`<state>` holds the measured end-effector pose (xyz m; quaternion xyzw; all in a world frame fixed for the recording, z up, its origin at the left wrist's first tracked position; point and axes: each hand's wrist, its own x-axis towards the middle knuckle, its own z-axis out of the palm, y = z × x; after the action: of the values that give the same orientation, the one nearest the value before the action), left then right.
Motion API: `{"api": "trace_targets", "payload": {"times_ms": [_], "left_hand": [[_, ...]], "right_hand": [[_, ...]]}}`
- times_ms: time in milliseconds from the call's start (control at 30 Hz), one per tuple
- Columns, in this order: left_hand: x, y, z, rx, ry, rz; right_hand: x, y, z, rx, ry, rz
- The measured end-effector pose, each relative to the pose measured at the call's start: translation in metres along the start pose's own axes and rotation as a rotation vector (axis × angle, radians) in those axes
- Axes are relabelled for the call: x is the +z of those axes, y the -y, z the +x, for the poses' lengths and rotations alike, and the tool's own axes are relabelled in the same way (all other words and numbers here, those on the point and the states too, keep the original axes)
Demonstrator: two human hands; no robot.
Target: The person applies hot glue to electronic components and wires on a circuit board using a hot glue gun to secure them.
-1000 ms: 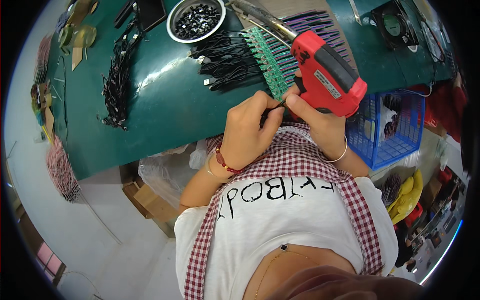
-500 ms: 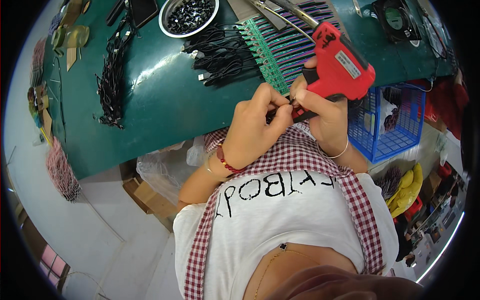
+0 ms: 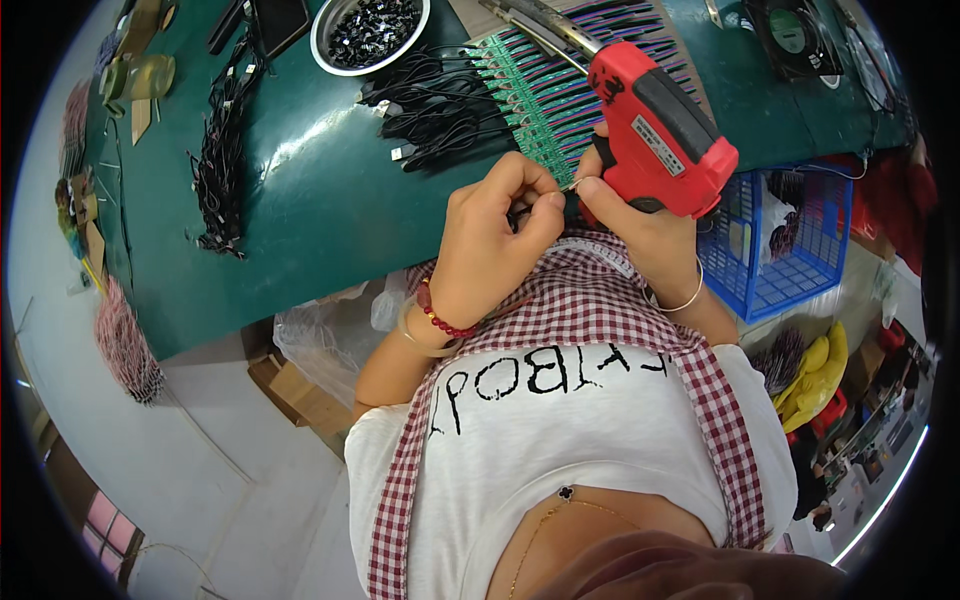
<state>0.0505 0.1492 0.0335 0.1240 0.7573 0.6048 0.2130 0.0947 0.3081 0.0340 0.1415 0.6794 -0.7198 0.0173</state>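
My right hand [image 3: 650, 235] is wrapped round the handle of a red and black soldering gun [image 3: 650, 130], its metal barrel pointing up and left over the table. The fingers of my left hand [image 3: 495, 225] are pinched together close to my right fingertips. Between the two hands shows a thin pale strand [image 3: 571, 187]. Something dark sits inside the curl of my left fingers, mostly hidden. Just beyond my hands lies a row of green circuit boards [image 3: 525, 110] with dark and coloured wires. Left of it is a heap of black USB cables [image 3: 440, 115].
A metal bowl [image 3: 350, 72] of small black and silver parts stands at the back. Another black cable bundle [image 3: 222, 165] lies on the green table [image 3: 300, 215] to the left. A blue plastic basket [image 3: 795, 285] stands low at the right; a small fan [image 3: 790, 40] lies back right.
The soldering gun has tilted and shifted slightly left. My left hand has moved a little left and up, and the red and black piece seen between my hands has gone from view.
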Motion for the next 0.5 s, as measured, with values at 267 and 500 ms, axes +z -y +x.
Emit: {"api": "trace_targets", "payload": {"times_ms": [267, 500], "left_hand": [[0.0082, 0.0066, 0.0002, 0.084, -0.116, -0.032], [0.0021, 0.0028, 0.0065, 0.259, -0.108, 0.222]], "right_hand": [[0.0014, -0.0038, -0.0067, -0.003, 0.001, -0.073], [-0.0044, -0.0051, 0.0004, -0.064, -0.071, 0.074]]}}
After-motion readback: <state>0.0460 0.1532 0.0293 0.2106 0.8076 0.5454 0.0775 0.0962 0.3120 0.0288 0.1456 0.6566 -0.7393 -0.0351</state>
